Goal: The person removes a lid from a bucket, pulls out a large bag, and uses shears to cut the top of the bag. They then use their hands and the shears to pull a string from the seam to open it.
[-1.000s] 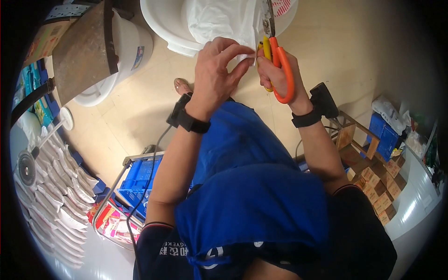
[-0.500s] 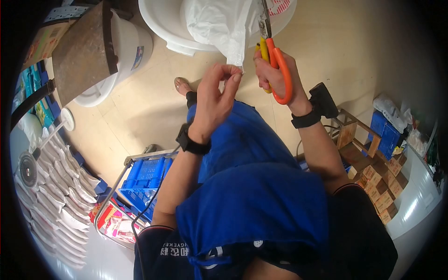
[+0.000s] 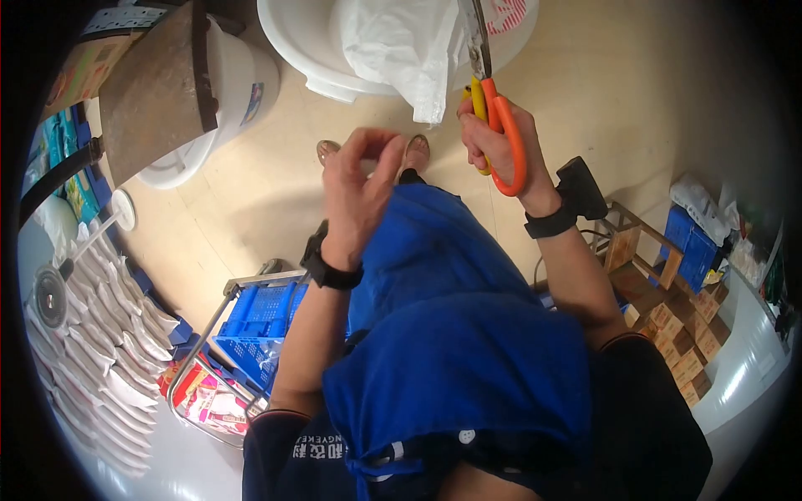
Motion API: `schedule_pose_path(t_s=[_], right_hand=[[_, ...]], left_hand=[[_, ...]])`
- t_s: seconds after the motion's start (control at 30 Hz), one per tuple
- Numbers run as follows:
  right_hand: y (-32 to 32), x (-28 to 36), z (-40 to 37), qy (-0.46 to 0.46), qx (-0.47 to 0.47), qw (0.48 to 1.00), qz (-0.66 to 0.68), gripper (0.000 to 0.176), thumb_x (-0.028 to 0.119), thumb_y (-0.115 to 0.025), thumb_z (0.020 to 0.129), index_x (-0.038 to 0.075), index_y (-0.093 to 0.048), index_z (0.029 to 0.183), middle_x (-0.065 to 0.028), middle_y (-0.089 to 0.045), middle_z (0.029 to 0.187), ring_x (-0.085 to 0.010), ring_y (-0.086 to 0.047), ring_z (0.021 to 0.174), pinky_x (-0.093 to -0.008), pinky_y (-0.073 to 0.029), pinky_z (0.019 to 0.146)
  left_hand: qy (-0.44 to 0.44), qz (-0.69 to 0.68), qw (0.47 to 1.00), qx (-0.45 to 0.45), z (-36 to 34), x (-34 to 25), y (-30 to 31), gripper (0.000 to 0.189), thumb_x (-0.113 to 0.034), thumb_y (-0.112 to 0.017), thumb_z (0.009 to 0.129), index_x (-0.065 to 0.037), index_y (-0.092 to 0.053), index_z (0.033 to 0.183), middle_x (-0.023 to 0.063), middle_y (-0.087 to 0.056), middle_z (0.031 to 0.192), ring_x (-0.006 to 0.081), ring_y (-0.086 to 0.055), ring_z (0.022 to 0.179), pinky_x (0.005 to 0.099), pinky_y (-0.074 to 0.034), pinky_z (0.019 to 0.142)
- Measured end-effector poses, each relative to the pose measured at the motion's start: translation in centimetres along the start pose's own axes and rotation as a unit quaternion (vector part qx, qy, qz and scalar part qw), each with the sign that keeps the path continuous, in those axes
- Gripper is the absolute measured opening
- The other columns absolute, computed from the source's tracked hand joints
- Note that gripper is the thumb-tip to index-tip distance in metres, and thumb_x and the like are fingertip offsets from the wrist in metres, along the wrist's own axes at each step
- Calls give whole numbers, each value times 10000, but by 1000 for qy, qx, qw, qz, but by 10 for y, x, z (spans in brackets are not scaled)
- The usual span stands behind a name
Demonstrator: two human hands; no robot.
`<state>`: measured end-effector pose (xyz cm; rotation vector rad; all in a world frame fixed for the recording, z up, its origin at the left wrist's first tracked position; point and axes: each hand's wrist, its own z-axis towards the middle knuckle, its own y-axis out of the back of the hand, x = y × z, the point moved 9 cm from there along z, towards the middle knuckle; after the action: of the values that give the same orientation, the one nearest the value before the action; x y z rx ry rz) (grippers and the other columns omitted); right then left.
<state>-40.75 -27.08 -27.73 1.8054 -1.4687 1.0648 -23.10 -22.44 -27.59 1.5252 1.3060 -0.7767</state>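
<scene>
My right hand (image 3: 499, 138) is wrapped around the orange and yellow handles of a pair of scissors (image 3: 512, 150), whose metal blades point up past the top edge. To its left hangs the narrow end of a white plastic bag (image 3: 401, 54), which lies over a large white tub (image 3: 292, 54). My left hand (image 3: 359, 179) is below and left of the bag, apart from it. Its thumb and index finger are bent together in a pinch, slightly blurred. Whether anything small is between them I cannot make out.
A white bucket (image 3: 244, 83) stands at upper left beside a brown metal plate (image 3: 159, 92). Stacked white packets (image 3: 113, 367) and a blue crate (image 3: 251, 326) on a cart are at left. A wooden stool (image 3: 639, 238) and small cartons (image 3: 681, 334) lie right.
My left hand has let go of the plastic bag's end and drawn back down and left. The scissors stay in my right hand, slightly lower.
</scene>
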Motion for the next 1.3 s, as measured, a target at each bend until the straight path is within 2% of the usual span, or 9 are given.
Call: schedule_pose_path(t_s=[0.1,0.2,0.3,0.4,0.67,0.77,0.97,1.17,1.3], right_hand=[[-4,3,-2,3,-9,1000,-20,146,118,-546,844,-6,-503,908,-3,-457,570,-61,-420,445,-208,-341,400],[-8,2,2,7,-6,1000,-22,144,98,-540,841,-15,-506,923,-6,-463,573,-61,-424,447,-203,-340,400],[-9,1,5,1,-8,1000,-30,151,101,-545,833,-27,-525,910,-14,-487,583,-64,-457,467,-211,-369,417],[-8,2,8,16,-12,999,-26,174,131,-566,818,-37,-559,863,-28,-530,604,-69,-522,513,-230,-424,449],[-7,0,17,78,-20,990,-112,147,128,-581,808,-12,-560,849,-22,-522,642,-80,-489,543,-226,-413,486],[-10,0,17,43,-14,995,-89,142,131,-583,805,-5,-559,841,-27,-522,641,-88,-493,550,-228,-412,498],[-9,4,11,53,-26,997,-46,107,83,-527,835,-4,-528,897,11,-464,583,-48,-415,439,-196,-345,402],[-9,6,12,74,-32,993,-84,142,122,-593,801,-9,-559,845,-31,-521,622,-76,-478,540,-226,-430,516],[-11,0,14,82,-28,993,-85,116,119,-530,859,20,-525,919,12,-465,599,-50,-419,445,-194,-352,411]], left_hand=[[-147,71,986,34,15,-42,-21,192,-127,-663,807,0,-622,946,104,-643,855,163,-610,785,259,-472,711],[-157,57,984,54,26,-37,-27,191,-146,-650,837,10,-621,944,73,-640,847,122,-587,772,247,-466,699],[-8,-126,988,92,32,-10,-32,185,-161,-592,897,4,-627,971,12,-606,865,100,-533,784,243,-441,746],[29,-254,959,126,35,3,-37,214,-192,-571,911,5,-620,978,10,-608,872,100,-539,820,249,-429,802],[26,-249,961,121,41,6,-37,210,-177,-569,910,16,-606,986,23,-617,880,95,-553,845,239,-437,806],[19,-236,965,116,44,3,-34,222,-197,-572,908,10,-608,981,15,-606,863,94,-543,837,242,-426,810],[20,-228,967,115,45,6,-34,226,-212,-569,911,1,-614,969,9,-596,845,91,-533,825,244,-415,813],[21,-229,966,121,45,6,-38,228,-222,-571,912,-3,-618,954,6,-595,840,89,-533,820,245,-416,810],[17,-228,965,125,47,5,-37,221,-215,-569,911,-3,-618,947,5,-597,847,90,-537,825,243,-420,811]])
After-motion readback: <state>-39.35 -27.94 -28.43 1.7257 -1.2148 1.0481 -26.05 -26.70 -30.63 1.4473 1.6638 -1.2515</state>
